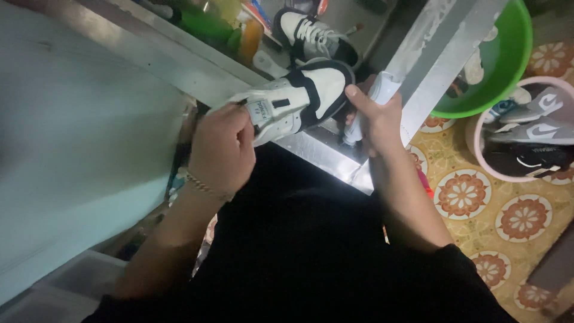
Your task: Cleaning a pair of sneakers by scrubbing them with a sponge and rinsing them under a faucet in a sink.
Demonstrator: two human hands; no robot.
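Left hand (222, 146) grips white-black sneaker (293, 98); right hand (373, 116) half-hides white tube (382, 87).

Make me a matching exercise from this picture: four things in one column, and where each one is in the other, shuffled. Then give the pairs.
Things
1. black and white sneaker
2. white tube
3. grey sneakers
4. bracelet

Places
A. in the pink basin on the patterned floor
B. on the left wrist
C. in the right hand
D. in the left hand, over the metal counter edge

Pairs: 1-D, 2-C, 3-A, 4-B
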